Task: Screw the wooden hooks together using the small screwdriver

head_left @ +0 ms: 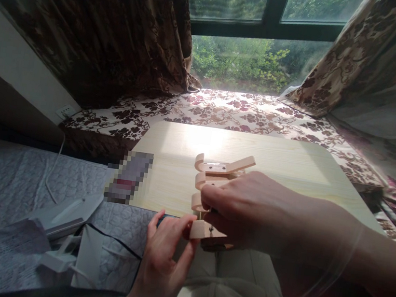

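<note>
Several pale wooden hooks [224,168] with curled ends lie in a row at the table's near edge. Dark screw heads show on some of them. My left hand [166,249] pinches the rounded end of the nearest wooden hook [198,229] between thumb and fingers. Above the row, my right hand [244,203] is closed, its fingers curled down over the middle hooks. Whatever lies inside its grip is hidden, and the hand covers the right part of the nearer hooks.
The light wooden table [290,165] has a blurred-out, phone-like object [129,178] at its left edge. On the quilted bed [4,176] lie papers [5,254] and white pieces. Beyond are a floral-covered window seat [240,106] and patterned curtains [144,29].
</note>
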Demonstrator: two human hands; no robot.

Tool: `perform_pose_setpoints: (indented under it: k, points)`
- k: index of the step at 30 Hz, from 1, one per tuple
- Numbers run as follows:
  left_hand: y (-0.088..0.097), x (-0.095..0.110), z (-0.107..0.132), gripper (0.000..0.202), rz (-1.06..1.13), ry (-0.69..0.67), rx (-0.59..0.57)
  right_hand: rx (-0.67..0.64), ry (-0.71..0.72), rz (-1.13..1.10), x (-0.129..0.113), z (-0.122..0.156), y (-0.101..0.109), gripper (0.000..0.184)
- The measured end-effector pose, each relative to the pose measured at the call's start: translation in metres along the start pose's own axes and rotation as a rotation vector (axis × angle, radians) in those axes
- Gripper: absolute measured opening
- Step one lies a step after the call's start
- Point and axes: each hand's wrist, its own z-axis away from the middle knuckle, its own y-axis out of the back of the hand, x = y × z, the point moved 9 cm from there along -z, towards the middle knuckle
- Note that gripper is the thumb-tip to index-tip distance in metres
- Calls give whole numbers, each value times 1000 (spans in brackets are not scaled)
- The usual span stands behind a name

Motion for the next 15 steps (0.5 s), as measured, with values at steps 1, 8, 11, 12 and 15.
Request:
perform_pose_setpoints:
  k: [1,8,11,12,15]
  points:
    - [0,0,0,30,-1,1,-3,-2,-5,14,1,0,0,10]
    - [2,2,0,29,-1,4,9,-89,-12,-47,-2,-3,-2,8]
    - [1,1,0,29,-1,6,2,-45,-17,-17,1,-2,-2,13]
    - [0,1,0,29,-1,8,-1,-33,-18,-3,1,-2,-1,13]
    - [0,0,0,30,3,10,-5,-61,-37,4,1,-3,1,11]
